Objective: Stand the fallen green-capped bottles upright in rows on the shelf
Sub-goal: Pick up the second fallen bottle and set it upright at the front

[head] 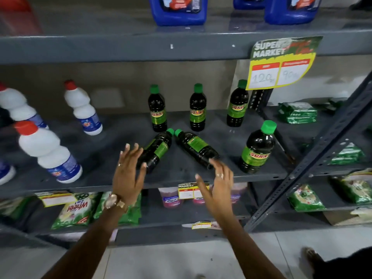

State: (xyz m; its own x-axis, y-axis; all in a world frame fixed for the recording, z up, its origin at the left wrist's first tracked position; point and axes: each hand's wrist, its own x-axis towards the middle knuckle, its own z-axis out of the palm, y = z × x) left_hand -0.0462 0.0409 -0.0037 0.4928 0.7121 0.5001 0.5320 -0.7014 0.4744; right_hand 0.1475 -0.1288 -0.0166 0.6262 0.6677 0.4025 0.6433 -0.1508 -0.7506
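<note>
Two dark green-capped bottles lie on their sides on the grey shelf, caps meeting in the middle: the left fallen bottle and the right fallen bottle. Three more stand upright at the back, and one stands upright at the front right. My left hand is open, fingers spread, at the base of the left fallen bottle. My right hand is open, its fingertips close to the base of the right fallen bottle. Neither hand grips anything.
White red-capped bottles stand at the shelf's left. A price sign hangs from the upper shelf edge. Blue jugs sit above. Green packets fill the right bay, and detergent bags the lower shelf.
</note>
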